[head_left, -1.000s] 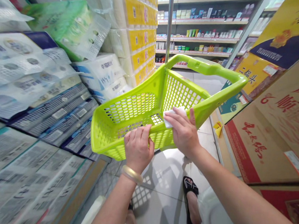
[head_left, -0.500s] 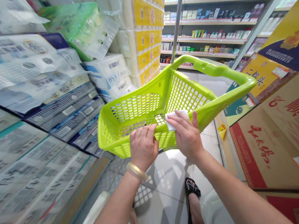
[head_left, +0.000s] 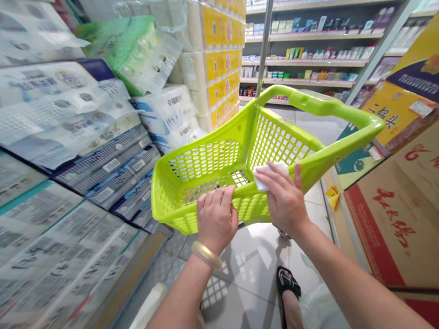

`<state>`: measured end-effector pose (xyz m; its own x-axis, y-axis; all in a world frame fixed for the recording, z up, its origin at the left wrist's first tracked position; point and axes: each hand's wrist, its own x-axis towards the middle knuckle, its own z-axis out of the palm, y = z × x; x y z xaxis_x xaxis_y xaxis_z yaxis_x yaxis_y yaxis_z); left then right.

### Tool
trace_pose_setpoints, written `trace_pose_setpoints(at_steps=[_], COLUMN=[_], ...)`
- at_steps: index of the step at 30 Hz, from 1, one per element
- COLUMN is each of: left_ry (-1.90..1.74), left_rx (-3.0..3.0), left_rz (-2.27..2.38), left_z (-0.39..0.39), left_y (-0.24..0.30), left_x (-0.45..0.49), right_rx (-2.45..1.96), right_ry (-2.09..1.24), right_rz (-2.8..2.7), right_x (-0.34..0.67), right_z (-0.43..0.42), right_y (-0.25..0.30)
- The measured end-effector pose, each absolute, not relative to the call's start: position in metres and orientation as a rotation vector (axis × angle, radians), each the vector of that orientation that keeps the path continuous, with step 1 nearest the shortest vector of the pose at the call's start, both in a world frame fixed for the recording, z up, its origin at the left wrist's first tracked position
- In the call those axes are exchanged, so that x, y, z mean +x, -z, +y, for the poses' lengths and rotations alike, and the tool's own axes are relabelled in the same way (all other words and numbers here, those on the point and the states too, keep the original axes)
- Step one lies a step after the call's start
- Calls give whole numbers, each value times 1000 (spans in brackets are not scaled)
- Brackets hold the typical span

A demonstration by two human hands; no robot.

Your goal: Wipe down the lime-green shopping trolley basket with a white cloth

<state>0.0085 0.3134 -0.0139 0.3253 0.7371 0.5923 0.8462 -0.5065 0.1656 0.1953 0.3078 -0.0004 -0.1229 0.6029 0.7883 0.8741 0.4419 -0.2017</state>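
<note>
A lime-green plastic shopping basket (head_left: 204,165) is held up at chest height in a shop aisle, with its handle (head_left: 324,108) to the far right. My left hand (head_left: 216,219), with a gold bangle on the wrist, grips the near rim with its fingers curled over the edge. My right hand (head_left: 284,197) presses a folded white cloth (head_left: 267,173) against the rim just right of the left hand, its fingers closed over the cloth. Nothing shows inside the basket.
Stacked packs of tissue and toilet paper (head_left: 63,140) fill the left side. Brown and yellow cartons (head_left: 405,191) line the right. Shelves of small goods (head_left: 310,58) run across the back behind a metal pole (head_left: 265,41). The tiled floor (head_left: 246,278) and my sandalled foot (head_left: 288,285) lie below.
The basket and both hands have shifted a little to the right and down in view. The grips look the same, and the cloth stays pressed on the rim.
</note>
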Motion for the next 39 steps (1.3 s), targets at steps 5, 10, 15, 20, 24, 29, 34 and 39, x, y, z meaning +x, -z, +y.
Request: trace_pose_setpoints(at_steps=[5,10,15,20,24,29,34,39], left_ry=[936,936,906,896,901,885,899,933], left_rx=[-2418,-2404,-2433,-2450,-2432,-2441,-2442,-2416], left_rz=[-1451,-1461,-1447,-1424,-1460,-1459,-1437,-1446], left_z=[314,314,315,316,317,318,317,317], left_y=[15,14,14,15,15,14,14,13], left_x=[8,9,6,4,5,3,3,5], right_rx=[-1340,-1267,-1282,-1344,-1299,-1282,-1352,-1282], right_ry=[505,368,386,490,383,392,472,349], right_rz=[-1500,-1809,-1812,-1513,-1734,-1827,-1574,-1823], right_x=[230,189,199,232,200,197,227,189], right_z=[316,307,310,315,308,309,314,306], right_y=[-8,3,-1,-9,0,-1,-8,2])
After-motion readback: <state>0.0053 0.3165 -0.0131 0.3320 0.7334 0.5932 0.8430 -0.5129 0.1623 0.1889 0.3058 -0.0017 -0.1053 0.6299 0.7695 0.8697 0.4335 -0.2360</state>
